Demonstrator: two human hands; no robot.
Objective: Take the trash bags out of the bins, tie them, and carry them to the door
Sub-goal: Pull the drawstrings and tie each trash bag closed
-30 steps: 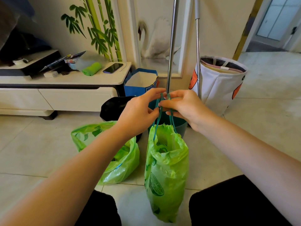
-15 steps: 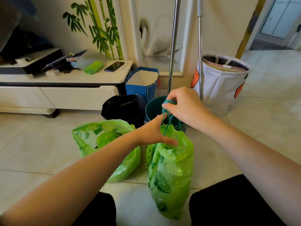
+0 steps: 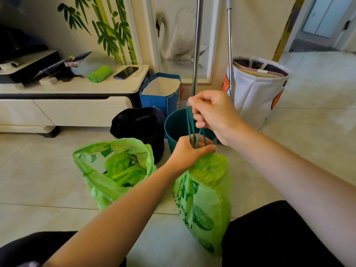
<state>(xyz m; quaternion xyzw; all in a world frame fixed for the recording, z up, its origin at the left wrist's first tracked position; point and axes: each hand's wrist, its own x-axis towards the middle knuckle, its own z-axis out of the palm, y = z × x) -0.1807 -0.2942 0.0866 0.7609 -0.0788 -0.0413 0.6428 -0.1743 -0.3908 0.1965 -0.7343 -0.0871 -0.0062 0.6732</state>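
My green lemon-print trash bag hangs cinched by its teal drawstrings; a second green bag slumps open on the tiles beside two bins: black, teal.

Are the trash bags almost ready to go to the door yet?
Partly. Both green bags are already out of the bins: the teal bin stands with no bag in it. The right hand pulls the teal drawstrings up while the left hand grips the neck of the right bag. The left bag lies open, untied. Neither is at the door.
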